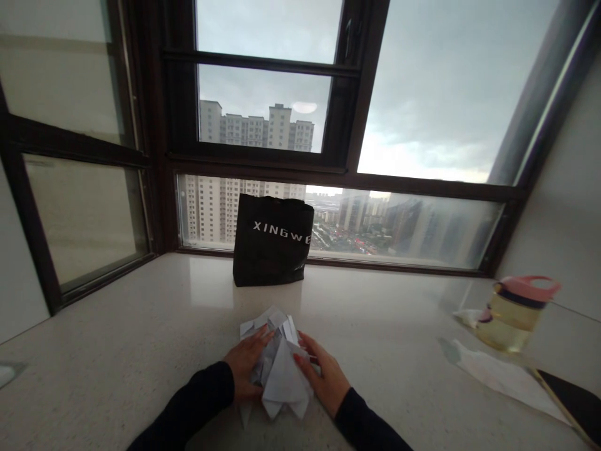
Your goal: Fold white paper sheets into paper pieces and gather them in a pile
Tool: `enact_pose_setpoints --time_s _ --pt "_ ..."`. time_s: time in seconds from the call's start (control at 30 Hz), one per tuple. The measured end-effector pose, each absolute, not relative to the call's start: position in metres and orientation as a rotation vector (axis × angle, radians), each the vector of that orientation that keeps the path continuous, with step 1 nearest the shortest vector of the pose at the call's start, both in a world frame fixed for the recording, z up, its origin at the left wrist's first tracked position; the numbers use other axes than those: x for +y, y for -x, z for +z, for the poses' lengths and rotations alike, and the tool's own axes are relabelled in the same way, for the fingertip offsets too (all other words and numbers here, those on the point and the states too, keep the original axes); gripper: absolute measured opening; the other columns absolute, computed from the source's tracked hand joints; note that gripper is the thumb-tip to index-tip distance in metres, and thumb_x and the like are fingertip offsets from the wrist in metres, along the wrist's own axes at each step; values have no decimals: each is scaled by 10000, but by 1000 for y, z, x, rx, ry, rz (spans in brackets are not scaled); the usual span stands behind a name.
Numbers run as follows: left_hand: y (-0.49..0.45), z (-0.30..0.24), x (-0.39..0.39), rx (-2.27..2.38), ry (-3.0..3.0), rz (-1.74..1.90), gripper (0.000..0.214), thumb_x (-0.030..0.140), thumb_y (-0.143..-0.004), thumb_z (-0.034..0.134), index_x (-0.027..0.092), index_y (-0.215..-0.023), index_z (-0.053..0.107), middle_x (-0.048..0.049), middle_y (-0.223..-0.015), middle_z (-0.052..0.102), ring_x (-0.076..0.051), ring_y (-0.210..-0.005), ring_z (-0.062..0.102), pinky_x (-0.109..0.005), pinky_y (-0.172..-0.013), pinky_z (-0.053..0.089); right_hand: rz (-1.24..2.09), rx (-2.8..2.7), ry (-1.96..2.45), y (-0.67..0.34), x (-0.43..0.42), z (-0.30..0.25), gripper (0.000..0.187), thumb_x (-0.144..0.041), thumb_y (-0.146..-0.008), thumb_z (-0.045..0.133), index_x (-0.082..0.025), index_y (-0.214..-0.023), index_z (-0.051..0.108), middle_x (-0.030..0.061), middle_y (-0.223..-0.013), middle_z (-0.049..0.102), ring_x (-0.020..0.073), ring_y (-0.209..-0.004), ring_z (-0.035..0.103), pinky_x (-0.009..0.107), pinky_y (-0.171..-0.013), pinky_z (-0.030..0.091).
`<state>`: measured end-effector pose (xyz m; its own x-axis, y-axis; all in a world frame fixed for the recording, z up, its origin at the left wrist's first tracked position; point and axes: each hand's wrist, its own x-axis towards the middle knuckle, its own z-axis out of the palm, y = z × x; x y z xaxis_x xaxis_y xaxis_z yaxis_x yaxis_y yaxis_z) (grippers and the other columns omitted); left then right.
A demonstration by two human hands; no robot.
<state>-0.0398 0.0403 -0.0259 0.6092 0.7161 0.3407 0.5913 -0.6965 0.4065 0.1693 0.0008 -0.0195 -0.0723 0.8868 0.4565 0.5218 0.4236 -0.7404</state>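
Observation:
White folded paper (285, 374), with several creased flaps and pointed ends, lies on the pale speckled ledge (375, 351) in front of me. My left hand (245, 368) grips its left side, fingers over the upper flaps and thumb lower down by the near edge. On the opposite side, my right hand (325, 371) holds the paper's right edge between bent fingers and thumb. Whether it is one sheet or a few pieces together, I cannot tell. Just beyond the paper stands a black bag (272, 244) with white lettering, apart from both hands.
At the right stands a yellowish clear bottle (511, 319) with a pink lid. Nearer lie a white tissue (507, 376) and a dark flat device (570, 394), partly cut off. Brown window frames (263, 163) border the ledge. A small white object (6, 374) sits at the left edge.

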Motion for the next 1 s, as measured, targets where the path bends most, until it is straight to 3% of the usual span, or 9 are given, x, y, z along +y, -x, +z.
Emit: enact_pose_setpoints --time_s 0.1,0.23,0.3,0.47,0.8,1.0 --pt "49 -16 49 1208 -2516 771 698 332 -575 563 237 -1229 338 -89 -1292 339 -291 -1151 323 -423 -934 244 451 -1691 1251 -174 1 -12 350 -381 -796 381 -191 -1062 506 67 -867 624 173 -783 581 288 -668 480" --pt "32 -7 36 1284 -2563 777 658 187 -591 471 278 -1226 327 -29 -1294 344 -279 -1198 232 -483 -960 130 363 -1638 1285 -183 9 -14 376 -409 -803 339 -173 -1014 544 96 -1008 583 198 -954 519 337 -811 423" --pt "14 -10 24 1142 -2635 800 601 229 -641 465 281 -1224 328 -6 -1302 332 -250 -1205 223 -442 -979 124 377 -1649 1308 -185 13 -21 397 -404 -803 334 -167 -1059 523 98 -1062 562 199 -1014 487 357 -870 381" --pt "-10 -29 12 1049 -2749 714 606 548 -698 424 286 -1234 315 -12 -1294 346 -296 -1192 230 -519 -964 26 427 -1890 1264 -184 17 -44 412 -219 -780 334 -151 -1174 432 94 -1180 487 183 -1090 430 375 -938 305" --pt "-4 -33 14 1214 -2835 526 592 600 -748 260 297 -1257 255 6 -1316 303 -278 -1194 234 -526 -954 100 282 -2131 1340 -182 16 -47 538 -49 -679 330 -79 -1215 369 144 -1199 455 213 -1121 390 448 -943 268" --pt "-5 -29 10 1254 -2844 488 587 611 -752 215 313 -1258 242 29 -1319 293 -265 -1200 224 -519 -956 118 268 -2163 1323 -185 17 -49 575 -32 -669 330 -127 -1235 345 114 -1211 450 202 -1129 380 428 -943 282"
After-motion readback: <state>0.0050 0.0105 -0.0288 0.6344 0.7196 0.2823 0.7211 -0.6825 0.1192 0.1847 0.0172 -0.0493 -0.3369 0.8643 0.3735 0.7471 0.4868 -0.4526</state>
